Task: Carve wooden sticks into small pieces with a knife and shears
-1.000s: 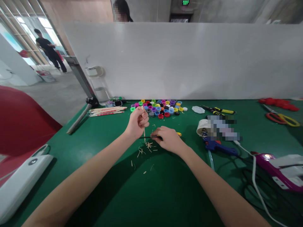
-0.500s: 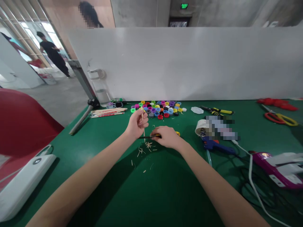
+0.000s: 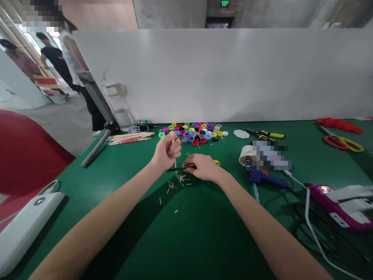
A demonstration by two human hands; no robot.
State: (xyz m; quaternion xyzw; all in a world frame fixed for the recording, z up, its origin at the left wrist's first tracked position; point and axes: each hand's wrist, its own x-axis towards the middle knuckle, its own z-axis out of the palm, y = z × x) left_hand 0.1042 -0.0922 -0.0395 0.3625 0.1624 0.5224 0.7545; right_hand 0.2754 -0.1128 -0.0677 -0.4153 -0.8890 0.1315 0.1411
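Note:
My left hand (image 3: 166, 151) is closed around a thin pale wooden stick (image 3: 175, 163), which points down over the table. My right hand (image 3: 203, 167) grips a dark-bladed cutting tool (image 3: 174, 169) with a yellow end showing behind the palm; the fingers hide its middle. The blade reaches left and lies close to the stick, but whether they touch is unclear. Pale wood shavings (image 3: 181, 178) lie scattered on the green table just below the hands.
Colourful bottle caps (image 3: 190, 134) spread behind my hands, with a bundle of sticks (image 3: 131, 138) to their left. On the right are pliers (image 3: 272, 135), a blue glue gun (image 3: 266, 179), scissors (image 3: 344, 143), cables and a purple power strip (image 3: 329, 202). A white panel (image 3: 204, 77) borders the back.
The whole view has shifted slightly. Both hands keep their grips and nearly the same pose. In the left background, a person in a light top now stands beside the panel.

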